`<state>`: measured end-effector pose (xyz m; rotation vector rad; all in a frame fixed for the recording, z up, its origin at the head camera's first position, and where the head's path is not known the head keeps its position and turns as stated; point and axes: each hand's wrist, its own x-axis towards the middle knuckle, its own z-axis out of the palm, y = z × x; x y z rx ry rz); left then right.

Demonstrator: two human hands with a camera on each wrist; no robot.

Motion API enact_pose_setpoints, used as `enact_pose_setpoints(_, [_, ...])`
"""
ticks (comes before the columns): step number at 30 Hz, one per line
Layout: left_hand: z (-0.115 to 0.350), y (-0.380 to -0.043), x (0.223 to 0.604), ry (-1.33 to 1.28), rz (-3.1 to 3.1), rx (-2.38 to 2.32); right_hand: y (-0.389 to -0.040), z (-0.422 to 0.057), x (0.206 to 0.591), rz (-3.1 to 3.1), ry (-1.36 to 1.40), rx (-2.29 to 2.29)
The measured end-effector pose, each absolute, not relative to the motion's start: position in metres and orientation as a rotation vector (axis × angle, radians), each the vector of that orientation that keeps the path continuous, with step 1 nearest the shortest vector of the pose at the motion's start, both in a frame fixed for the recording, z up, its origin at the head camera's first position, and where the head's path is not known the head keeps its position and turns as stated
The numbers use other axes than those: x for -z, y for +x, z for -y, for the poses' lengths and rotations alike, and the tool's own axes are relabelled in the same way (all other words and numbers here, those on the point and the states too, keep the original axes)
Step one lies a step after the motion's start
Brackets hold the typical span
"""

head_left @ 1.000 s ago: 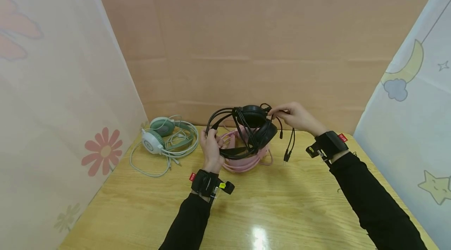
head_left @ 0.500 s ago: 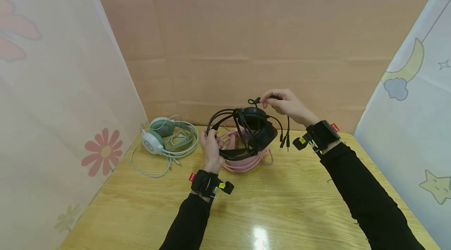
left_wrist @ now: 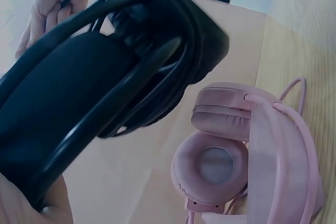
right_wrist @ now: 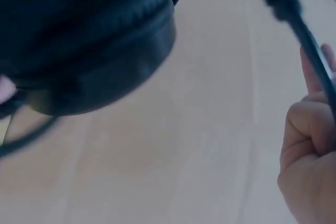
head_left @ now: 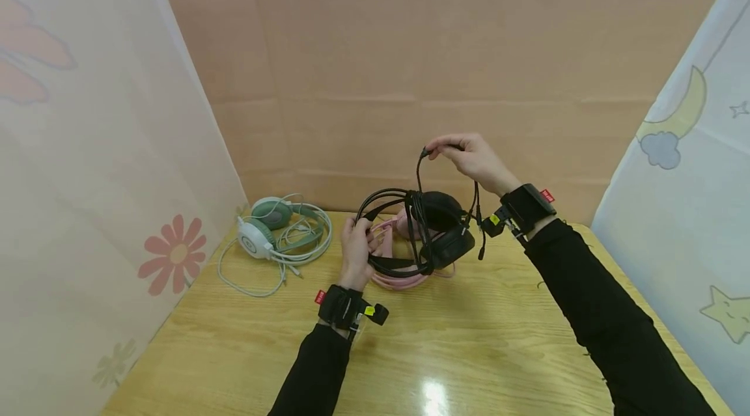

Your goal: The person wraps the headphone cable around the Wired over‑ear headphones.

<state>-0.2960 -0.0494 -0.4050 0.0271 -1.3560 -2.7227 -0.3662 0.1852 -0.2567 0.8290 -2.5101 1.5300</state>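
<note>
The black headphones hang above the table, cups angled toward the right. The left hand is the fixed support: its fingers are clamped around the headband and looped cable, apparently to steady both together. The right hand pinches the cable between thumb and fingers, drawing a length upright above the coil; this likely keeps the strand separate from the wraps (the plugs dangle loose below that hand). From where I stand, the pink headphones lie partly hidden behind. The green-and-white headphones rest farther left, their cord coiled, well apart from both hands.
</note>
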Motion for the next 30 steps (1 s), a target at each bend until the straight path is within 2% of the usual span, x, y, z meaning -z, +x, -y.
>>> enact_pose_setpoints(12, [0.047,-0.294,0.402,-0.092,1.453,2.793,-0.380,-0.174,0.252,2.678,0.904,-1.290])
enact_pose_setpoints(30, [0.053,-0.292,0.398,-0.257,1.442,2.892,-0.400,-0.174,0.260,2.798,0.786,-0.465])
